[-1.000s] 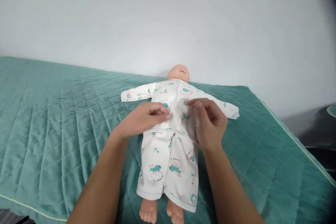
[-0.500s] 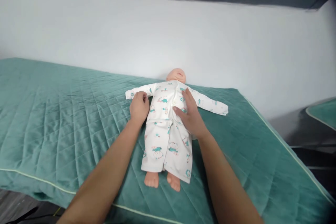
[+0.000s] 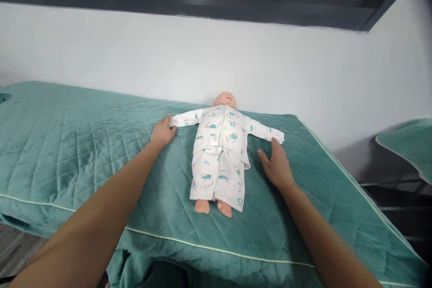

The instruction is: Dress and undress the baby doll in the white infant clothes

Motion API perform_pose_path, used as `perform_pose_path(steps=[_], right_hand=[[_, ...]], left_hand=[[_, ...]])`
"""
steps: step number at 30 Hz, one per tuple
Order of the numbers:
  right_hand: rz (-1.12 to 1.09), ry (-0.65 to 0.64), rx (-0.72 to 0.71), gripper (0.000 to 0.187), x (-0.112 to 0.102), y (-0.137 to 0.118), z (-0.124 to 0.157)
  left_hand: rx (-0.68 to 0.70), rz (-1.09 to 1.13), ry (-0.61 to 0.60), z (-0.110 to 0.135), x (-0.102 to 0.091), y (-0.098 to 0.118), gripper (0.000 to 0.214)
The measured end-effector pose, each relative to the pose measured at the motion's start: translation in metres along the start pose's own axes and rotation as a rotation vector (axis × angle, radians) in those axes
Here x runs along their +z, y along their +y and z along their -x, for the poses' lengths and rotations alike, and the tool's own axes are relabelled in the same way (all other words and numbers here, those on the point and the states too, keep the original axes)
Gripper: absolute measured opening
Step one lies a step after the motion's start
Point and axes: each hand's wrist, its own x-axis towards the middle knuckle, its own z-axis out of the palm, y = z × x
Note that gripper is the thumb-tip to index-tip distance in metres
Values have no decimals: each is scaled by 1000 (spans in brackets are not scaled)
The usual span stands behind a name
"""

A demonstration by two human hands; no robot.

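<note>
A baby doll (image 3: 225, 98) lies on its back in a white long-sleeved jacket (image 3: 216, 130) and matching trousers (image 3: 205, 173) with small printed animals. Both arms are spread, the sleeves covering its hands, and its bare feet (image 3: 202, 206) show below the hems. The jacket's front edges meet in the middle. My left hand (image 3: 163, 131) is at the cuff of the sleeve on the left, thumb and fingers apart around its end. At the other sleeve, my right hand (image 3: 278, 164) is open, its fingertips by the cuff and its thumb spread away.
A green quilted cover (image 3: 101, 144) with pale piping lies under the doll. Behind it rises a white wall (image 3: 168, 49) with a dark window frame (image 3: 202, 2) above. Another green-covered surface (image 3: 408, 144) stands at the right.
Both my hands have moved off the doll's torso, outward to the sleeve ends. The view has tilted up, showing the barred window. The jacket front now shows uncovered.
</note>
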Motion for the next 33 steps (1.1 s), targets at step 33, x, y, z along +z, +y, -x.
perform_pose_path(steps=[33], right_hand=[[316,47,391,41,1,29,-54]], left_hand=[[-147,43,178,-2,6,2,58]])
